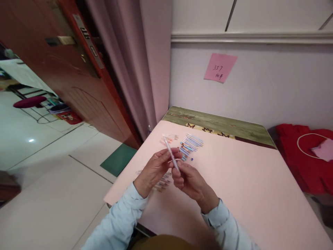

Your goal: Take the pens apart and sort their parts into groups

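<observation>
While slim pens (164, 181) below centre are partly hidden by the left hand (153, 168), a pale pen (170, 151) is gripped near the frame's centre by that hand's thumb and fingers; its lower end is pinched by the right hand (191, 178), fingers curled, and bluish pens (194, 141) are laid right of centre on the pink tabletop (247, 173).

Left hand (155, 164) is hiding part of the lower pen group (163, 181). Upper-right pens (194, 141) are showing too small for reading fine detail. Right edge is cutting off the red cloth (301, 170); bottom edge is cropping the left sleeve (117, 211) and right sleeve (230, 224). Top edge is cutting off the door (78, 83).
</observation>
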`<state>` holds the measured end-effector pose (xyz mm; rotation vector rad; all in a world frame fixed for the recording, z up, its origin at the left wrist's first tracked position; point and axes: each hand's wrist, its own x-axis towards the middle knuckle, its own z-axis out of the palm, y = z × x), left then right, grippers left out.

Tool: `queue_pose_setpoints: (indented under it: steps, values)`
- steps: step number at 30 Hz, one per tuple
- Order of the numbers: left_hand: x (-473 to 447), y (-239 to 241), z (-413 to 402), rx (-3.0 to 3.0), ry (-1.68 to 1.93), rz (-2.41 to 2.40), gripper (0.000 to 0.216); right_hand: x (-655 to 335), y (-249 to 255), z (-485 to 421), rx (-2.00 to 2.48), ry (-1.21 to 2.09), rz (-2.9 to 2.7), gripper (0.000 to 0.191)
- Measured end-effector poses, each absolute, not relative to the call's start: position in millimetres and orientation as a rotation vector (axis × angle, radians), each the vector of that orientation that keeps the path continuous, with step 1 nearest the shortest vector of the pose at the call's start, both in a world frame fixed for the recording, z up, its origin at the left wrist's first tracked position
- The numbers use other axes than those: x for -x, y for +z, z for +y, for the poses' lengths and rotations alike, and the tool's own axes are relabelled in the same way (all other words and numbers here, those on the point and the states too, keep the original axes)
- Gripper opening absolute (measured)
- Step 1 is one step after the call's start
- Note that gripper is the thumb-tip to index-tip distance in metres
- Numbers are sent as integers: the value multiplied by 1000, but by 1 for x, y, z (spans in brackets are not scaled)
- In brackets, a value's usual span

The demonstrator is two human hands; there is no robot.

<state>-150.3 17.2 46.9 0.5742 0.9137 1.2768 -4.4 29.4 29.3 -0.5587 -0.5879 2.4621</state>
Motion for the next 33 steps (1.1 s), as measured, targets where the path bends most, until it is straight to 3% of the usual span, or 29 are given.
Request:
queue_pose_setpoints:
  steps: [11, 15, 21, 26, 30, 33]
  values:
    - [148, 49, 8, -710, 1219, 989, 39, -4, 29, 21, 293, 2706, -471, 32]
    - [145, 47, 5, -640, 1317, 1124, 39, 4, 27, 18, 483, 2549, -578, 37]
    - [143, 50, 2, -596, 1177, 1118, 52, 12, 21, 18, 646, 2161, -939, 40]
    - [142, 54, 1, -555, 1193, 1053, 50, 15, 17, 18, 781, 2206, -964, 60]
    - [143, 55, 3, -562, 1268, 1134, 43, 16, 18, 19, 767, 2108, -892, 42]
    - [145, 55, 5, -589, 1347, 1207, 36, 17, 19, 19, 752, 2094, -846, 46]
